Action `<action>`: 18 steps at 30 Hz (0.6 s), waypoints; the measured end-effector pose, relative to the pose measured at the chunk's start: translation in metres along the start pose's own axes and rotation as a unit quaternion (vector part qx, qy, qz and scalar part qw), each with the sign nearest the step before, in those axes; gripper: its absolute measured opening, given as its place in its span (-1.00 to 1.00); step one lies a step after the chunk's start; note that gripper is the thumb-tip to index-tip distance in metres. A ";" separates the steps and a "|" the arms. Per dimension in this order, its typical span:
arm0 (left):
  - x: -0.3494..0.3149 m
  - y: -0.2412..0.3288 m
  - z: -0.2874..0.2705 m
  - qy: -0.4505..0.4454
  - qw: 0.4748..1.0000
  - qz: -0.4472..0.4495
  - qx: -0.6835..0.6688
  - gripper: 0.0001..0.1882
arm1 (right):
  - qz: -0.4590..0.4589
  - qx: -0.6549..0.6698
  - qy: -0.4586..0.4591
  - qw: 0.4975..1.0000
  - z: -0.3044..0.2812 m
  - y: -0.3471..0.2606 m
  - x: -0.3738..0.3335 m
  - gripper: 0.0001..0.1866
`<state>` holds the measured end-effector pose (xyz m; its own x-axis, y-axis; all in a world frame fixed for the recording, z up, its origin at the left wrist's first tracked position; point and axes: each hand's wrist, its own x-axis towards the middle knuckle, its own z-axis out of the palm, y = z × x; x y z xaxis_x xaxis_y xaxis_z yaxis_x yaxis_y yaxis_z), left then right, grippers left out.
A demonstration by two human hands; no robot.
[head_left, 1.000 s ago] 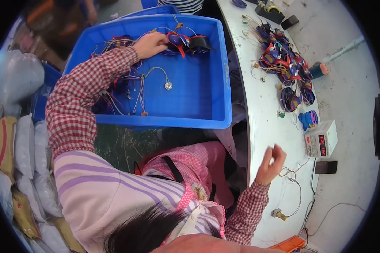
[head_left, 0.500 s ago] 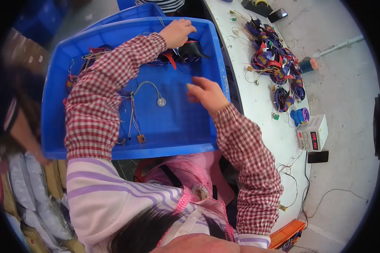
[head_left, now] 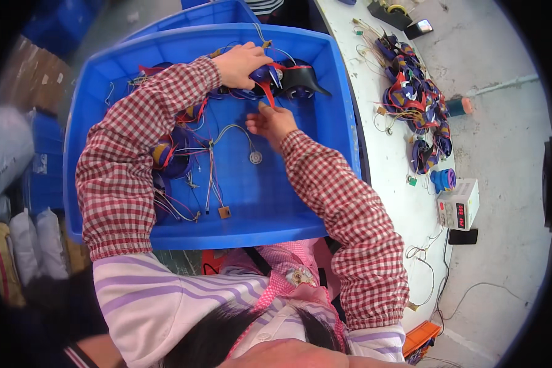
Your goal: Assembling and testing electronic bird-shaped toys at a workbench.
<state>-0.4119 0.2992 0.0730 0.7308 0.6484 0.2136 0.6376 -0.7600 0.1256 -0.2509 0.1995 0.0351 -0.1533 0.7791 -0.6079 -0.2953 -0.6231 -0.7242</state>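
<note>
In the large blue plastic bin (head_left: 276, 230) lie several purple, red and black curved pieces with thin wires attached. At the bin's far side, my left hand (head_left: 244, 65) is closed over a purple-and-red wired piece (head_left: 267, 83), its fingertips on the purple part. A pointed red strip of that piece hangs down toward my right hand (head_left: 275, 126). My right hand is loosely curled with thumb and fingers apart; whether it touches the strip's tip is unclear. A black curved piece (head_left: 303, 78) lies right of my left hand. Wires lead to a round silver disc (head_left: 256, 157) on the bin floor.
A white table (head_left: 383, 202) runs along the right, bearing a heap of similar wired pieces (head_left: 414, 92), a purple-blue roll (head_left: 443, 180) and a white box with a red display (head_left: 459, 205). Another blue bin (head_left: 196, 19) stands behind. Stuffed sacks (head_left: 27, 245) are at the left.
My right hand has moved left and up to the red strip. My left hand has shifted slightly left and down onto the purple-and-red piece. A person at the left has moved toward the lower edge.
</note>
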 end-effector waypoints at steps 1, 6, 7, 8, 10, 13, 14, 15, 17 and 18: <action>0.003 0.000 0.000 -0.012 1.000 -0.006 0.021 -0.49 | 0.001 0.046 0.016 0.999 0.004 0.002 0.005 -0.78; 0.013 -0.001 -0.004 -0.056 0.997 -0.012 0.060 -0.42 | -0.050 0.037 0.070 0.996 0.008 -0.003 0.029 -0.82; 0.013 -0.003 -0.006 -0.052 0.997 -0.008 0.060 -0.42 | -0.055 0.037 0.072 0.995 0.008 -0.007 0.027 -0.82; 0.010 -0.005 -0.008 -0.040 0.998 -0.014 0.048 -0.42 | -0.049 0.019 0.066 0.996 0.008 -0.012 0.026 -0.82; 0.001 -0.009 -0.010 -0.021 0.999 -0.022 0.024 -0.42 | -0.036 -0.014 0.054 0.998 0.009 -0.020 0.014 -0.82; -0.013 -0.008 -0.021 0.001 0.998 -0.037 -0.042 -0.42 | -0.011 -0.060 0.037 0.997 0.013 -0.029 -0.015 -0.82; -0.017 -0.004 -0.030 0.013 0.994 -0.051 -0.096 -0.42 | -0.002 -0.073 0.033 0.997 0.014 -0.031 -0.029 -0.82; -0.023 -0.003 -0.038 0.025 0.986 -0.070 -0.148 -0.42 | 0.010 -0.089 0.024 0.996 0.016 -0.032 -0.040 -0.82; -0.034 0.003 -0.053 0.035 0.976 -0.087 -0.199 -0.42 | 0.021 -0.108 -0.006 0.994 0.015 -0.038 -0.070 -0.83; -0.038 0.007 -0.059 0.046 0.942 -0.118 -0.312 -0.42 | 0.021 -0.111 -0.027 0.993 0.007 -0.043 -0.092 -0.85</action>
<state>-0.4500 0.2664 0.1233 0.5448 0.8173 0.1878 0.4904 -0.4922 0.7192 -0.2305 0.1552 0.1244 -0.2130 0.7509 -0.6251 -0.0733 -0.6503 -0.7562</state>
